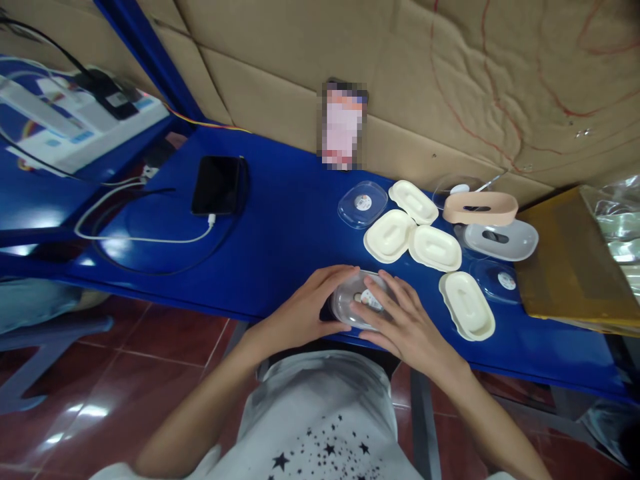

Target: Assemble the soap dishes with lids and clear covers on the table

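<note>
Near the table's front edge, my two hands hold a clear plastic lid (345, 303) with rounded corners and a white sticker. My left hand (320, 293) curls round its left side, thumb at the near edge and fingertips at the far edge. Across the top and right side lies my right hand (400, 317), its fingers bent over the lid and partly covering the sticker. What sits beneath the lid is hidden. Just beyond are cream oval trays (390, 237) and another clear lid (363, 205) with a round label.
A peach oval ring (480, 208), a white slotted piece (503, 240) and a clear lid (495, 280) lie right, beside a brown carton (565, 260). A phone (345, 127) leans on the cardboard wall. Left are a cabled black device (217, 185) and power strips (90, 123).
</note>
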`<state>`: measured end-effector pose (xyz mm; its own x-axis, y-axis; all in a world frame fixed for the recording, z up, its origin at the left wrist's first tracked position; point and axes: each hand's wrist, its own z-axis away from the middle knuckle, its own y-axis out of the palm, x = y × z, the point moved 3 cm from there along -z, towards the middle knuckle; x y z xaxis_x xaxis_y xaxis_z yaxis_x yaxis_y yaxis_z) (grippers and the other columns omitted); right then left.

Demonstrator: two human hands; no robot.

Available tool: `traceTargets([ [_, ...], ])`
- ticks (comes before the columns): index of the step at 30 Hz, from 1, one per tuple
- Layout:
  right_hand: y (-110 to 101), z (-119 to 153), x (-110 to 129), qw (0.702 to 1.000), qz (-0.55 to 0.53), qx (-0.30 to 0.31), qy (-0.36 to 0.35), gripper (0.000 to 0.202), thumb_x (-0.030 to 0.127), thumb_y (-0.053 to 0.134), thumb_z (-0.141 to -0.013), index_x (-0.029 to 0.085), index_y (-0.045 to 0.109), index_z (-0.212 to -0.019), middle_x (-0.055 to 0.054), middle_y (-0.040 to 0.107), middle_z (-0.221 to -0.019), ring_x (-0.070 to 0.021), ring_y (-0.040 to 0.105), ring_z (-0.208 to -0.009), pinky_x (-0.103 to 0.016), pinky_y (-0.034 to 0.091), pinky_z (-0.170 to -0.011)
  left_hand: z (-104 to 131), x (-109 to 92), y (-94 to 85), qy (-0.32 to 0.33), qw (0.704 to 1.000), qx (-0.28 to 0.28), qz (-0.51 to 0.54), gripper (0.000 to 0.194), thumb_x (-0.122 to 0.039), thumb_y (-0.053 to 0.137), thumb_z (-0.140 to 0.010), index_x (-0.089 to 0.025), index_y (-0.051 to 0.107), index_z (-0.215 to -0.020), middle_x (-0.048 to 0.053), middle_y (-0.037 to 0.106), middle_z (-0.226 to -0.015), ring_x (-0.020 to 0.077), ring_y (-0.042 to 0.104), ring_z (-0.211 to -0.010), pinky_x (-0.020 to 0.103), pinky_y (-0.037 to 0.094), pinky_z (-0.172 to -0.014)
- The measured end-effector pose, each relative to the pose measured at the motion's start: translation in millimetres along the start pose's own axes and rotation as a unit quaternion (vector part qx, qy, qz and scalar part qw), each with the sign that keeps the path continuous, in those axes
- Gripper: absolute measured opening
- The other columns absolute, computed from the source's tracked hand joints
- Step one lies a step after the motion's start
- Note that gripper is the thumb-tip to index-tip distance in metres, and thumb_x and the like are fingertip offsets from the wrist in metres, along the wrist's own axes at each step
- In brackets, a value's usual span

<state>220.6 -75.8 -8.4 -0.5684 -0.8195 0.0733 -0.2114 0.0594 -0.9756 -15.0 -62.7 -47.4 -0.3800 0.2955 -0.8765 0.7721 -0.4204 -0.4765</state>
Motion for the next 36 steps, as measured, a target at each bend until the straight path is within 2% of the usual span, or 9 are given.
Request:
traceTargets([
  [9,-13,-3,-5,0.999,-0.03,0.011,-0.011,0.053,0.038,0.064,-0.109,0.033,0.053,-0.16,-0.008,0.05,-0.171,-0.0387,0.038,-0.16,-0.066,0.05,-0.118,-2,0,-1.1,-0.018,1.0,0.015,0.016,0.093,-0.052,0.084,-0.094,-0.042,0.032,-0.169,0.01,0.042,-0.17,0.0349,0.044,-0.157,0.06,0.041,-0.129],
  [21,9,5,9,0.999,-0.012,-0.014,0.038,0.06,0.043,0.069,-0.106,0.041,0.05,-0.162,-0.003,0.052,-0.17,-0.0369,0.035,-0.163,-0.062,0.038,-0.126,2,-5,-3.9,-0.018,0.999,0.037,-0.002,0.091,-0.052,0.079,-0.098,-0.045,0.027,-0.172,0.008,0.041,-0.171,0.0339,0.044,-0.157,0.056,0.044,-0.129],
  [23,6,3,11,0.998,-0.031,-0.018,0.043,0.062,0.049,0.067,-0.106,0.041,0.047,-0.164,-0.003,0.052,-0.17,-0.0362,0.032,-0.165,-0.063,0.033,-0.13,2,-7,-4.9,-0.002,0.999,0.043,-0.003,0.09,-0.053,0.081,-0.096,-0.048,0.03,-0.17,0.008,0.04,-0.172,0.0357,0.043,-0.157,0.058,0.044,-0.128],
  [26,-7,8,3,0.994,-0.097,-0.025,0.043,0.075,0.069,0.052,-0.107,0.035,0.035,-0.171,-0.007,0.047,-0.173,-0.0342,0.032,-0.165,-0.062,0.027,-0.133,4,-7,-6.4,0.018,0.999,0.034,-0.028,0.076,-0.054,0.078,-0.099,-0.05,0.04,-0.164,0.006,0.04,-0.171,0.0358,0.045,-0.156,0.059,0.046,-0.127],
  [28,-18,24,-12,0.987,-0.115,-0.05,0.1,0.073,0.067,0.045,-0.11,0.033,0.03,-0.173,-0.009,0.047,-0.172,-0.0325,0.037,-0.163,-0.06,0.03,-0.132,9,-5,-9.9,0.015,0.997,0.02,-0.068,0.068,-0.053,0.074,-0.102,-0.05,0.042,-0.162,0.005,0.041,-0.17,0.0355,0.047,-0.154,0.059,0.049,-0.125],
  [30,-27,53,-32,0.97,-0.066,-0.09,0.215,0.063,0.053,0.05,-0.112,0.033,0.036,-0.17,-0.01,0.055,-0.166,-0.0322,0.046,-0.158,-0.059,0.034,-0.129,19,1,-19.3,0.002,0.992,-0.001,-0.124,0.067,-0.056,0.072,-0.102,-0.049,0.043,-0.161,0.005,0.043,-0.168,0.0374,0.051,-0.151,0.061,0.051,-0.122],
  [33,-29,108,-54,0.922,0.056,-0.118,0.365,0.053,0.037,0.061,-0.11,0.031,0.051,-0.161,-0.013,0.066,-0.152,-0.0366,0.058,-0.147,-0.061,0.039,-0.121,36,13,-50.1,-0.034,0.977,-0.077,-0.197,0.06,-0.056,0.068,-0.103,-0.046,0.047,-0.158,0.006,0.048,-0.163,0.0404,0.057,-0.145,0.067,0.053,-0.118],
  [34,-26,124,-56,0.913,0.074,-0.115,0.385,0.049,0.035,0.061,-0.109,0.03,0.055,-0.158,-0.013,0.068,-0.149,-0.0374,0.06,-0.144,-0.062,0.04,-0.119,42,18,-63.5,-0.047,0.97,-0.104,-0.216,0.057,-0.054,0.066,-0.103,-0.045,0.047,-0.157,0.005,0.05,-0.161,0.041,0.058,-0.143,0.069,0.052,-0.117],
  [36,-18,143,-54,0.917,0.064,-0.099,0.381,0.041,0.03,0.059,-0.11,0.032,0.061,-0.151,-0.011,0.07,-0.149,-0.0353,0.064,-0.14,-0.061,0.041,-0.117,49,28,-91.4,-0.065,0.955,-0.148,-0.251,0.056,-0.056,0.065,-0.102,-0.044,0.048,-0.154,0.004,0.055,-0.155,0.0428,0.058,-0.143,0.073,0.048,-0.12],
])
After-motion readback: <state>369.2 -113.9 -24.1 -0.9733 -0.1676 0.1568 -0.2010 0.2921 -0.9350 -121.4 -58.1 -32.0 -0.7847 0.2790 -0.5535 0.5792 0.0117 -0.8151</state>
